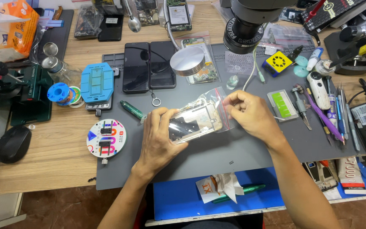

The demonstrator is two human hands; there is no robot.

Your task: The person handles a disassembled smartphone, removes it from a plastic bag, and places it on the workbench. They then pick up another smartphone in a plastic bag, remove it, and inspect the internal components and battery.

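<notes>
A clear plastic bag with a pale phone frame inside lies over the grey work mat. My left hand grips the left end of the bagged frame from below. My right hand pinches the bag's right end between thumb and fingers. Both hands hold the bag just above the mat, near its middle.
Two dark phones lie side by side at the mat's back, beside a blue jig. A microscope head hangs over the back. Screwdrivers and tweezers line the right side. A black mouse sits at left, a round white disc nearby.
</notes>
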